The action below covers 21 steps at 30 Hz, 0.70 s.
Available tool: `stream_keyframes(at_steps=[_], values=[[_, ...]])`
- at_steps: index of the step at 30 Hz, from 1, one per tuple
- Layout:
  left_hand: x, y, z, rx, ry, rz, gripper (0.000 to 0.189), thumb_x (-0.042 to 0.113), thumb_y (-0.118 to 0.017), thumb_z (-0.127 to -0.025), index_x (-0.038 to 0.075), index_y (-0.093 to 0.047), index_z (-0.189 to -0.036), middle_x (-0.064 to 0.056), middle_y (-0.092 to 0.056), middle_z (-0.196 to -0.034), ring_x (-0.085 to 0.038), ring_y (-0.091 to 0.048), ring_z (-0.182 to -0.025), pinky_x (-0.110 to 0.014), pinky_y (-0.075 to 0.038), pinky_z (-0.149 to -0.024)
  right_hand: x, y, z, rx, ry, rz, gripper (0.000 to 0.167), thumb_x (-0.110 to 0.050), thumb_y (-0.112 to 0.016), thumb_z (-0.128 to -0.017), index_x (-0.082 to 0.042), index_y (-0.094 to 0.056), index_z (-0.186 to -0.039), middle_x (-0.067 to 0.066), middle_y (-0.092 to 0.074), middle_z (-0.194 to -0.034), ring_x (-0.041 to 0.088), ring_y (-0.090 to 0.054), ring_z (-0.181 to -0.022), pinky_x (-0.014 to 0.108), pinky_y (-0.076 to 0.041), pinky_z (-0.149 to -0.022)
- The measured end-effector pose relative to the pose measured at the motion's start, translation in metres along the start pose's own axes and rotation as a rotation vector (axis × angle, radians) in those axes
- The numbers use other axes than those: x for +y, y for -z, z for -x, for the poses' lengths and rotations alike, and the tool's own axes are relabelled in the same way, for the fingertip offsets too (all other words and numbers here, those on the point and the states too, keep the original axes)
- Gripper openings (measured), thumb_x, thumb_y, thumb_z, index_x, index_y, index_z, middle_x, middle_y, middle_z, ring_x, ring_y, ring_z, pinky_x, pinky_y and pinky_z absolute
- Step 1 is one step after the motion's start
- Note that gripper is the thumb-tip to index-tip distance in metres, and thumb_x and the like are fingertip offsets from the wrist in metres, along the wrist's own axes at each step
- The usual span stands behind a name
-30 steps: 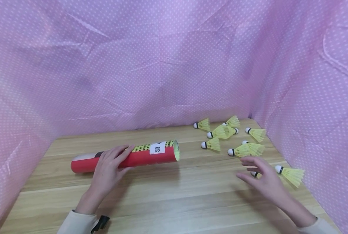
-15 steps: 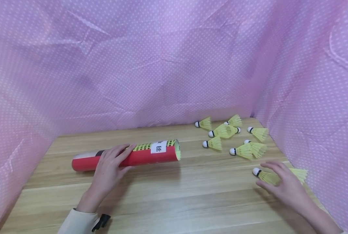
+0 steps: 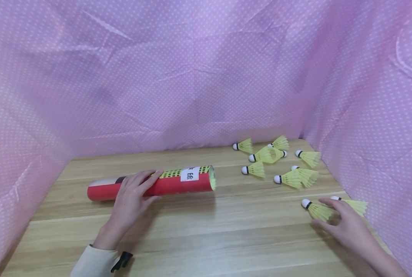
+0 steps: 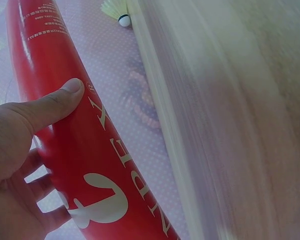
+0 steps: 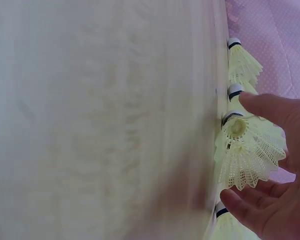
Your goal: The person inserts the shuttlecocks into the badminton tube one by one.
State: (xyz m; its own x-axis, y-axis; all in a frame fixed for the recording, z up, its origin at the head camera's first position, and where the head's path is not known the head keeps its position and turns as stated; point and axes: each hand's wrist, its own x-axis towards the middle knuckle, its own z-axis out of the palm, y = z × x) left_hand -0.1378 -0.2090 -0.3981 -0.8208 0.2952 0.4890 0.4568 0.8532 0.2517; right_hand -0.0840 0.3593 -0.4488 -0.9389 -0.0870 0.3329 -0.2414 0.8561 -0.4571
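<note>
In the head view my left hand grips a red shuttlecock tube that lies on its side, its open end facing right. The left wrist view shows the thumb across the red tube and the fingers bent round its underside. At the right, my right hand has thumb and fingers spread around the yellow skirt of a shuttlecock with a white cork. In the right wrist view, this shuttlecock sits between thumb and fingers, which are apart. Another shuttlecock lies partly behind the right hand.
Several more yellow shuttlecocks, such as this one, lie scattered at the table's back right, some overlapping. The wooden table is bordered by a pink dotted cloth at the back and sides. A black clip is by the left sleeve.
My right hand has moved right and down to the shuttlecock nearest the right front. My left hand keeps its grip on the tube. The view has shifted slightly.
</note>
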Motion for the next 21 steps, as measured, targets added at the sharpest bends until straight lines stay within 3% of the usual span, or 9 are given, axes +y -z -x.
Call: stream_keyframes(at_steps=[9, 16, 17, 19, 21], values=[[0.0002, 0.0, 0.0002, -0.007, 0.008, 0.002, 0.098, 0.014, -0.098, -0.062, 0.027, -0.053, -0.148, -0.01, -0.057, -0.138, -0.031, -0.05, -0.124, -0.056, -0.036, -0.103, 0.0041, 0.0028, 0.008, -0.044, -0.043, 0.003, 0.079, -0.025, -0.095, -0.064, 0.001, -0.058, -0.128, 0.034, -0.056, -0.121, 0.054, -0.053, -0.106, 0.069, -0.042, -0.081], [0.0008, 0.0003, -0.0002, -0.001, -0.001, -0.003, 0.097, 0.014, -0.098, -0.061, 0.026, -0.054, -0.147, -0.01, -0.057, -0.138, -0.031, -0.051, -0.124, -0.055, -0.036, -0.103, 0.003, 0.0057, 0.0086, -0.053, -0.05, -0.008, 0.073, -0.02, -0.095, -0.065, 0.002, -0.059, -0.125, 0.033, -0.059, -0.118, 0.05, -0.062, -0.095, 0.066, -0.047, -0.077], [0.0008, 0.0004, -0.0001, -0.001, -0.002, -0.002, 0.097, 0.013, -0.098, -0.062, 0.026, -0.054, -0.147, -0.01, -0.057, -0.138, -0.031, -0.051, -0.124, -0.054, -0.036, -0.104, 0.0035, 0.0059, 0.0078, -0.046, -0.046, -0.014, 0.072, -0.02, -0.095, -0.065, 0.002, -0.059, -0.124, 0.031, -0.06, -0.118, 0.043, -0.064, -0.096, 0.059, -0.051, -0.08], [0.0011, 0.0006, 0.0002, -0.002, 0.0, -0.002, 0.097, 0.013, -0.098, -0.062, 0.026, -0.054, -0.147, -0.01, -0.057, -0.138, -0.031, -0.051, -0.124, -0.054, -0.036, -0.104, 0.0034, 0.0065, 0.0058, -0.033, -0.039, -0.032, 0.07, -0.019, -0.094, -0.066, 0.001, -0.06, -0.124, 0.031, -0.06, -0.117, 0.042, -0.064, -0.098, 0.039, -0.054, -0.083], [0.001, 0.0008, 0.0006, -0.004, 0.008, -0.001, 0.097, 0.013, -0.098, -0.062, 0.026, -0.054, -0.147, -0.01, -0.057, -0.138, -0.031, -0.051, -0.124, -0.055, -0.036, -0.104, 0.003, 0.0061, 0.003, -0.008, -0.028, -0.058, 0.067, -0.016, -0.094, -0.066, 0.001, -0.061, -0.122, 0.027, -0.062, -0.115, 0.021, -0.063, -0.102, 0.02, -0.051, -0.082]])
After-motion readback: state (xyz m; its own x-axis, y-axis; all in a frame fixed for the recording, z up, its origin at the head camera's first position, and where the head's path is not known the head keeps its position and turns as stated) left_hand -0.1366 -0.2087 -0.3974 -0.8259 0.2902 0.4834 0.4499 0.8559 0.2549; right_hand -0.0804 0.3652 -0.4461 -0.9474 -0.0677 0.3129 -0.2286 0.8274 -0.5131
